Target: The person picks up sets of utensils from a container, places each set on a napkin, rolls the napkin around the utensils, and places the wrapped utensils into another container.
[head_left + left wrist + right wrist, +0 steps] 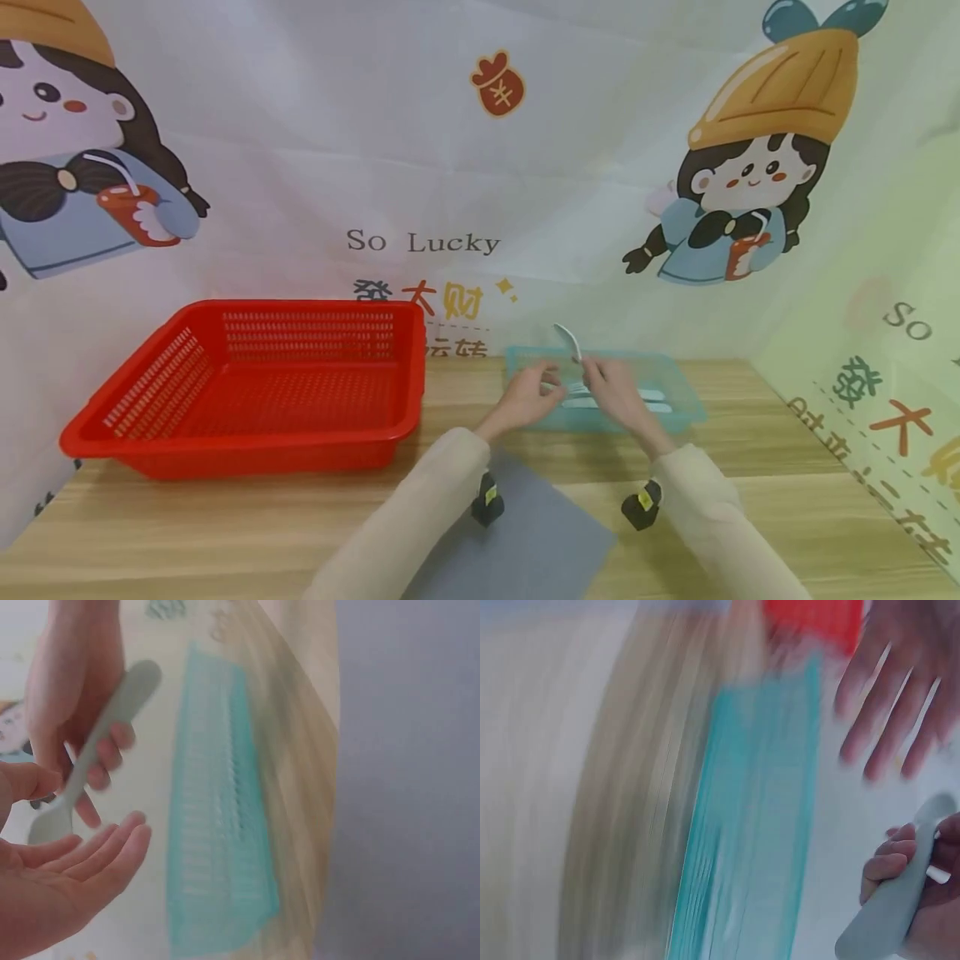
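A pale spoon (570,340) is held up by my right hand (613,390), whose fingers curl round its handle (889,911). My left hand (527,397) hovers close by, fingers spread and relaxed. From the left wrist view, the left hand's thumb and fingers (97,874) lie around the spoon's bowl (51,823); whether they touch it I cannot tell. Both hands are above a translucent teal tray (678,417). Inside it lie several pieces of light-coloured cutlery (581,403), partly hidden by the hands. The right wrist view is blurred.
On the left of the wooden table (750,483) stands a large red plastic basket (262,446) with perforated sides. A grey mat (525,533) lies in front of the tray, under the left forearm. A printed cloth (570,167) hangs behind and along the right side.
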{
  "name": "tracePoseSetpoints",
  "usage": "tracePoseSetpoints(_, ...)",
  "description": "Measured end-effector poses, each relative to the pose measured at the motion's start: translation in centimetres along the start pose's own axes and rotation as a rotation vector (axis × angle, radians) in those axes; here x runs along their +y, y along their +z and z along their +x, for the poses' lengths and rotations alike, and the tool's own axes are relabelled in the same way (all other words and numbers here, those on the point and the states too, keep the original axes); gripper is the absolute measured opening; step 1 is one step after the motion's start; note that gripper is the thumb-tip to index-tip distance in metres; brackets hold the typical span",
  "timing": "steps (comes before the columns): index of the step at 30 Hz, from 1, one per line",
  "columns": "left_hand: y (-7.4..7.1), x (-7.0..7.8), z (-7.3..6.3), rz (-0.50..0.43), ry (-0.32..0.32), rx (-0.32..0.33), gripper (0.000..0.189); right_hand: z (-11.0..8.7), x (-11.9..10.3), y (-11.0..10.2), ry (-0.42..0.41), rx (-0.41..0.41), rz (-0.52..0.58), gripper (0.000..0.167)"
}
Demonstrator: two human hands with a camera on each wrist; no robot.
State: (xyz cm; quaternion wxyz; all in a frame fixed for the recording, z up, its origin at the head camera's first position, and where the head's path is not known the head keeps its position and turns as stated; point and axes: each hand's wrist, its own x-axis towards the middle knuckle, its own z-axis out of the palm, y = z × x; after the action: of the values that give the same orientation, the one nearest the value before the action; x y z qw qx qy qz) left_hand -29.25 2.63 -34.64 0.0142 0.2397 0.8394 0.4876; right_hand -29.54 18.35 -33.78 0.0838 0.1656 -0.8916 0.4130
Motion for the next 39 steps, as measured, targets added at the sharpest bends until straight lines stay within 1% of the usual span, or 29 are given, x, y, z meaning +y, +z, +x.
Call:
tracePoseSetpoints(3, -0.1, 0.4, -1.1, -0.071, 0.003, -0.032, 0.045, -1.1, -1.4, 0.8, 0.08, -0.039, 0.139, 0.035)
tracePoseSetpoints(6, 0.0, 0.7, -2.3, -0.127, -0.003, -0.06, 0.047, -2.3, -2.7, 1.7, 0.139, -0.077, 0.213, 0.03)
tracePoseSetpoints(8, 0.0, 0.8, -3.0, -0.163, -0.002, -0.074, 0.047, -3.1, -3.4, 2.2, 0.168, -0.073, 0.245, 0.028)
tracePoseSetpoints(10, 0.0, 0.9, -3.6, -0.178, 0.009, -0.079, 0.044, -3.7, -4.1, 2.7, 0.18, -0.053, 0.249, 0.028)
tracePoseSetpoints(12, -0.1, 0.9, -4.2, -0.172, 0.015, -0.074, 0.041, -4.2, -4.6, 3.2, 0.184, -0.032, 0.237, 0.029)
tracePoseSetpoints(13, -0.1, 0.9, -4.5, -0.168, 0.02, -0.069, 0.04, -4.5, -4.8, 3.5, 0.179, -0.022, 0.232, 0.03)
tracePoseSetpoints(15, -0.1, 0.7, -5.1, -0.125, 0.041, -0.052, 0.037, -4.9, -5.1, 4.0, 0.167, -0.006, 0.214, 0.032)
tracePoseSetpoints(16, -0.1, 0.6, -5.5, -0.106, 0.041, -0.044, 0.038, -5.2, -5.2, 4.2, 0.158, -0.001, 0.213, 0.031)
tracePoseSetpoints(19, 0.1, 0.4, -6.3, -0.048, 0.05, -0.016, 0.04, -5.8, -5.5, 5.2, 0.084, 0.023, 0.181, 0.03)
tracePoseSetpoints(21, 0.2, 0.3, -6.9, -0.014, 0.041, 0.001, 0.04, -6.2, -5.8, 5.7, 0.035, 0.039, 0.131, 0.029)
tracePoseSetpoints(23, 0.2, 0.2, -7.3, 0.021, 0.03, 0.02, 0.036, -6.5, -6.0, 6.2, -0.014, 0.057, 0.081, 0.028)
tracePoseSetpoints(24, 0.1, 0.2, -7.6, 0.025, 0.023, 0.027, 0.033, -6.7, -6.2, 6.4, -0.019, 0.055, 0.07, 0.027)
tracePoseSetpoints(26, 0.0, 0.1, -8.0, 0.012, 0.003, 0.035, 0.03, -6.9, -6.4, 6.7, -0.034, 0.053, 0.043, 0.024)
tracePoseSetpoints(28, -0.1, 0.0, -8.4, -0.035, -0.015, 0.036, 0.028, -7.1, -6.6, 7.1, -0.037, 0.036, 0.043, 0.026)
tracePoseSetpoints(31, -0.4, -0.4, -9.1, -0.126, -0.037, 0.02, 0.031, -7.4, -6.9, 7.6, -0.046, 0.007, 0.046, 0.03)
tracePoseSetpoints(34, -0.7, -0.8, -9.5, -0.186, -0.057, -0.004, 0.032, -7.6, -7.2, 8.0, -0.069, -0.006, 0.056, 0.035)
tracePoseSetpoints(36, -1.0, -1.0, -9.8, -0.188, -0.079, -0.008, 0.031, -7.5, -7.2, 8.3, -0.085, -0.024, 0.075, 0.037)
tracePoseSetpoints(39, -1.4, -1.4, -10.1, -0.166, -0.109, -0.013, 0.027, -7.5, -7.2, 8.7, -0.08, -0.066, 0.109, 0.038)
